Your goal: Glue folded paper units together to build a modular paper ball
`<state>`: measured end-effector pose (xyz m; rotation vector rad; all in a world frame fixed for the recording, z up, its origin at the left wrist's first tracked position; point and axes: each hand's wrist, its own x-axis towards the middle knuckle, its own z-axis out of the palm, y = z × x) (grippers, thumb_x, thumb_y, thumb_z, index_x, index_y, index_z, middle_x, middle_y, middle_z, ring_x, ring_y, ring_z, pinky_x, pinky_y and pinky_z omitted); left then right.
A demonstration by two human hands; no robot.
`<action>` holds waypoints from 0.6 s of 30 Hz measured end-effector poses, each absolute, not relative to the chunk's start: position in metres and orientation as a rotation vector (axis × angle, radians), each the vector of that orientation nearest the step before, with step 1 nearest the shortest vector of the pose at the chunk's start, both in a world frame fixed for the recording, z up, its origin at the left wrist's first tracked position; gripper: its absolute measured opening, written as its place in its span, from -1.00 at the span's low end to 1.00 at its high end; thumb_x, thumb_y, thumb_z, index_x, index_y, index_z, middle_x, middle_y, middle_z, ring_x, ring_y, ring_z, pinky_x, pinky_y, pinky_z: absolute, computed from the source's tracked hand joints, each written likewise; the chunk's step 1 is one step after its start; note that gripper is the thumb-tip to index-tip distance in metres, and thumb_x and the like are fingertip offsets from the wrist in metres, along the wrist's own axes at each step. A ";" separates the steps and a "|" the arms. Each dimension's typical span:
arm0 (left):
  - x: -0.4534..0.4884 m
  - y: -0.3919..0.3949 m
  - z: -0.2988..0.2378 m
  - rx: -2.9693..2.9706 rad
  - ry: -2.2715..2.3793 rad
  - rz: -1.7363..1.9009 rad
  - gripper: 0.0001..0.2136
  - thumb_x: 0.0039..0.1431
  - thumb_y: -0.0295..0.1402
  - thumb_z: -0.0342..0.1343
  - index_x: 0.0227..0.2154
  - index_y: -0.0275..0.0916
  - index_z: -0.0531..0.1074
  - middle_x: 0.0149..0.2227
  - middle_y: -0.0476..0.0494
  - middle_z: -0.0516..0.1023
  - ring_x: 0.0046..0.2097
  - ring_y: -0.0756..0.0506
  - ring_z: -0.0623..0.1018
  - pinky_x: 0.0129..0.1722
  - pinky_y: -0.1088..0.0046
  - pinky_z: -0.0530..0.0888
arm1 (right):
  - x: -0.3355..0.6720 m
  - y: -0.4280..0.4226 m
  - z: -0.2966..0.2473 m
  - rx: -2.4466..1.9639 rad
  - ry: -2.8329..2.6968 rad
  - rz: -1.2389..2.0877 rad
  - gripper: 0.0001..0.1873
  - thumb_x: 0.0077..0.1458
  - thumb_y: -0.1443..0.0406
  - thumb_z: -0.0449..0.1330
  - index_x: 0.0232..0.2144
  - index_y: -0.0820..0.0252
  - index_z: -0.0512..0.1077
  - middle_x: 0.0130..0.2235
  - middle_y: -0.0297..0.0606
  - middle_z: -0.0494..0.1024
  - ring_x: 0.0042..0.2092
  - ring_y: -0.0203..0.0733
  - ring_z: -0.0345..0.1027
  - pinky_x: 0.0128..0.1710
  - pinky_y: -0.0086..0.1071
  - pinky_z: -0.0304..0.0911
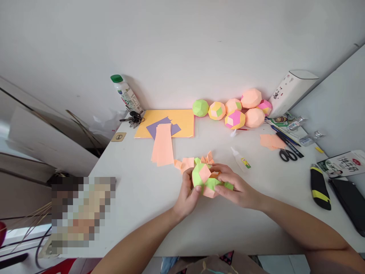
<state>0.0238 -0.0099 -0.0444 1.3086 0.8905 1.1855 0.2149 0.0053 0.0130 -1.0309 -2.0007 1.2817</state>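
Between my hands is a partly open paper ball (pixel 204 173) of green and peach folded pieces. My left hand (pixel 188 194) is closed around its left side, thumb pressed on the front. The fingers of my right hand (pixel 235 186) pinch the green flaps on its right side. Loose peach paper pieces (pixel 186 164) lie just behind it on the table, partly hidden by the ball. A small glue bottle (pixel 241 159) with a white nozzle lies behind my right hand, and its white cap (pixel 234 133) is farther back.
Finished paper balls (pixel 235 119) are grouped along the wall. Peach strips (pixel 163 146) lie on an orange sheet stack (pixel 185 123) beside a green-capped bottle (pixel 128 95) and keys (pixel 134 118). At right are scissors (pixel 288 155), a black-and-yellow cutter (pixel 319 186), a black phone-like object (pixel 348 203) and a white box (pixel 293 89).
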 end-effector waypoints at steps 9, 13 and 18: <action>0.021 -0.005 -0.041 0.993 0.837 0.918 -0.69 0.11 -0.08 0.08 -0.24 -0.21 0.31 -0.30 -0.09 0.45 -0.27 -0.08 0.42 -0.27 0.38 0.33 | 0.227 0.022 0.016 -0.906 -1.931 1.784 -0.81 0.15 0.29 0.07 -0.22 0.13 0.45 0.14 -0.20 0.24 0.21 -0.05 0.07 0.12 -0.15 0.12; 0.021 0.002 -0.038 0.775 0.700 0.853 -0.73 -0.06 -0.17 0.26 -0.38 -0.26 0.44 -0.33 -0.10 0.45 -0.28 -0.09 0.42 -0.27 0.38 0.31 | 0.227 0.025 0.013 -0.898 -1.887 1.789 -0.83 0.15 0.21 0.11 -0.35 0.15 0.45 0.12 -0.21 0.27 0.18 -0.04 0.13 0.10 -0.13 0.13; 0.021 0.005 -0.033 0.735 0.587 0.754 -0.79 -0.10 -0.26 0.29 -0.42 -0.26 0.51 -0.34 -0.09 0.41 -0.30 -0.07 0.40 -0.29 0.40 0.29 | 0.228 0.025 0.009 -0.991 -1.942 1.691 -0.78 0.12 0.15 0.16 -0.45 0.16 0.43 0.10 -0.20 0.29 0.14 -0.02 0.17 0.09 -0.12 0.12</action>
